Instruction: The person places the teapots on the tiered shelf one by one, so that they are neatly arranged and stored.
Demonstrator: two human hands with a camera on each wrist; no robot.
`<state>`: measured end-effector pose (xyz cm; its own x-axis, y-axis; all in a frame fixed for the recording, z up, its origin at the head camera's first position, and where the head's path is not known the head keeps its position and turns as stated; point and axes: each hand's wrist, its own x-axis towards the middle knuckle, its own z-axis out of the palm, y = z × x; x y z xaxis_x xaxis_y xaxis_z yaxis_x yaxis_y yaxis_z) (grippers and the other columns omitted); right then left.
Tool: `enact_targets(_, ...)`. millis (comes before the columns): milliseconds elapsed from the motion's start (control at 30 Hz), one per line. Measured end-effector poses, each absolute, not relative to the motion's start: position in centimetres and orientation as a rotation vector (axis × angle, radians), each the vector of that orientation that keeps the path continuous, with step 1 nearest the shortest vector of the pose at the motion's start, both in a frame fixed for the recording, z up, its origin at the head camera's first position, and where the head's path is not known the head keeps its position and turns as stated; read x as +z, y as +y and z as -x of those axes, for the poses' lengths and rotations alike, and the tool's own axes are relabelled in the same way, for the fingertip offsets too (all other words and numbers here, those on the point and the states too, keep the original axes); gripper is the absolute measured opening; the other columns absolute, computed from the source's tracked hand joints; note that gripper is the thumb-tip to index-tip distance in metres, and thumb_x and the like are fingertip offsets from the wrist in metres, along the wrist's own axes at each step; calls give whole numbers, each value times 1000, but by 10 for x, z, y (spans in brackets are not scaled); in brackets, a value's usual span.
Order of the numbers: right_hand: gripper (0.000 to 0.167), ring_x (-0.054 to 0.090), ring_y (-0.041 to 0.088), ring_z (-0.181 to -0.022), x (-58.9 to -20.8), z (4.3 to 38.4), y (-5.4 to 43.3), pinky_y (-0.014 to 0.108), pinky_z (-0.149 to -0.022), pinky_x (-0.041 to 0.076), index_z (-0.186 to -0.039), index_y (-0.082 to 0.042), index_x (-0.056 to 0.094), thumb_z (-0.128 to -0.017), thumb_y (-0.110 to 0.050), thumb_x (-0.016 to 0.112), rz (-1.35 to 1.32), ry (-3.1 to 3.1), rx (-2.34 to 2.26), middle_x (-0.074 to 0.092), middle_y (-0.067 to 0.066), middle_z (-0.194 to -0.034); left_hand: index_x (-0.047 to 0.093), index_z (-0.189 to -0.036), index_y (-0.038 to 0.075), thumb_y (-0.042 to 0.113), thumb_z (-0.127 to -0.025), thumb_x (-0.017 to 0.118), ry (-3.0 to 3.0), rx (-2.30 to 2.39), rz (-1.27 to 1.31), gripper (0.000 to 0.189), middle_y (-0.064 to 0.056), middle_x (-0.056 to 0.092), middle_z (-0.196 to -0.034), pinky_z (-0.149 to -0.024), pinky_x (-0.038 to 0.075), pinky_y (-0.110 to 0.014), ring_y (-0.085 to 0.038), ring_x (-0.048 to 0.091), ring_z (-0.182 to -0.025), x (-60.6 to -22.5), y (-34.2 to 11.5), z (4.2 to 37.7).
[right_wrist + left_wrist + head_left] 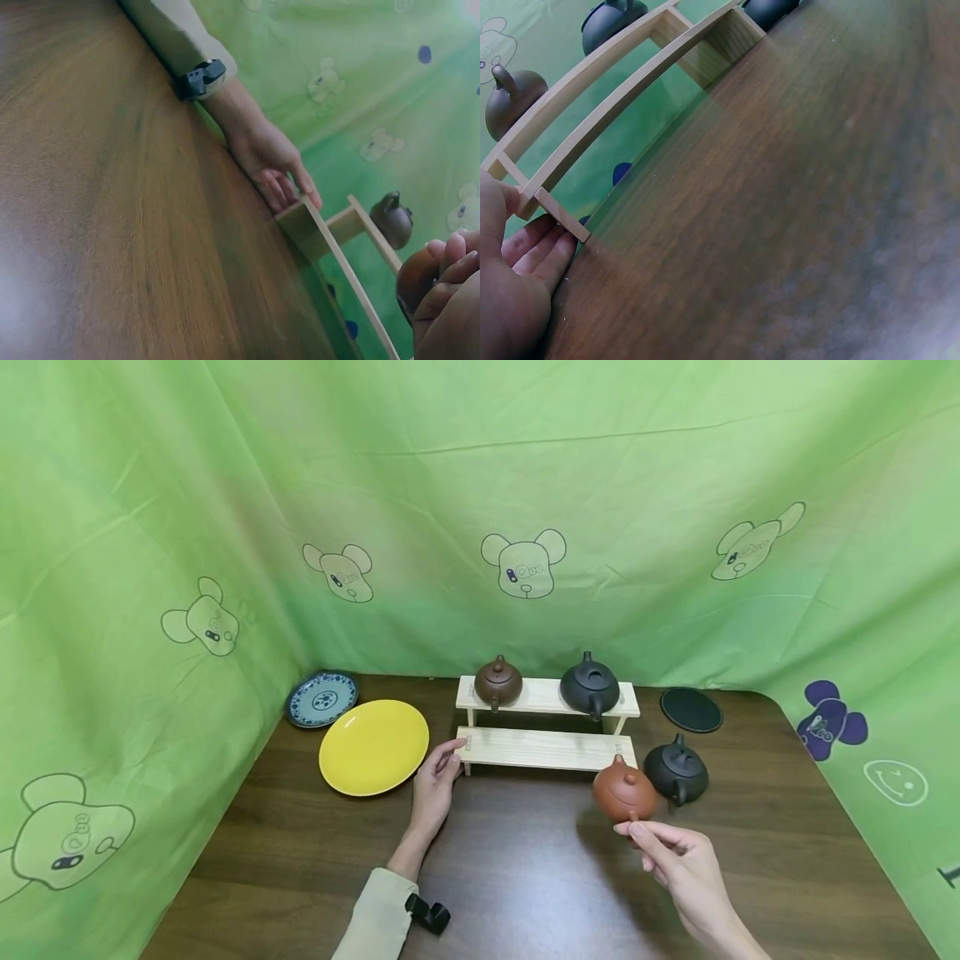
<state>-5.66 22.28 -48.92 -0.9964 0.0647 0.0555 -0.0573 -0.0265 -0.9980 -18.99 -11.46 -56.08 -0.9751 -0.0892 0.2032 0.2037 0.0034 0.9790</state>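
My right hand pinches the near end of a reddish-orange clay teapot. This teapot is held up at the right end of the lower tier of a two-tier wooden stand, its shadow falling on the table. At the stand's left end, my left hand grips the lower tier, thumb on the board and fingers by its leg. On the upper tier stand a brown teapot and a black teapot. Another black teapot rests on the table, right of the orange one.
A yellow plate lies left of the stand, with a blue patterned plate behind it. A dark round mat lies at the back right. Green printed cloth hangs around the brown wooden table.
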Motion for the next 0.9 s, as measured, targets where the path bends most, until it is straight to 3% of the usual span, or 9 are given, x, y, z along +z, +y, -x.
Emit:
enact_targets(167, 20, 32, 20, -53, -491, 65, 213, 49, -44, 11, -103, 4, 84, -108, 5, 65, -19, -2121, 2205, 65, -6, -67, 71, -138, -3, 0, -112, 57, -2080, -2075, 110, 29, -19, 73, -140, -104, 59, -25, -10, 68, -125, -560, -114, 191)
enact_targets(433, 17, 36, 10, -52, -492, 79, 200, 46, -43, 14, -104, 5, 83, -108, 0, 67, -52, -2142, 2221, 61, -3, -64, 70, -142, -1, 0, -114, 57, -2096, -2128, 54, 31, -19, 70, -145, -112, 57, -34, -21, 65, -133, -557, -114, 190)
enact_targets(567, 17, 29, 18, -52, -494, 85, 194, 46, -43, 12, -105, 7, 82, -109, 0, 67, -96, -2134, 2230, 60, -4, -65, 70, -141, -2, 0, -114, 57, -2099, -2120, 52, 31, -19, 71, -145, -108, 56, -26, -20, 65, -133, -557, -114, 191)
enact_targets(700, 17, 25, 23, -53, -497, 90, 189, 48, -43, 10, -105, 9, 82, -108, 2, 66, -152, -2105, 2245, 62, -7, -66, 70, -141, -2, 0, -113, 57, -2099, -2118, 52, 31, -19, 71, -145, -111, 57, -31, -21, 65, -133, -557, -114, 191)
enact_targets(800, 18, 28, 19, -52, -500, 93, 184, 48, -44, 10, -104, 9, 81, -108, 3, 65, -188, -2087, 2251, 65, -8, -67, 71, -141, -1, 1, -114, 57, -2096, -2114, 62, 31, -19, 71, -144, -112, 57, -36, -20, 66, -132, -558, -114, 191)
enact_targets(900, 18, 32, 9, -51, -501, 95, 180, 48, -44, 10, -103, 9, 81, -108, 4, 65, -199, -2082, 2252, 64, -9, -67, 72, -139, 0, 2, -113, 58, -2077, -2088, 114, 30, -18, 72, -142, -108, 58, -29, -16, 67, -129, -560, -115, 190)
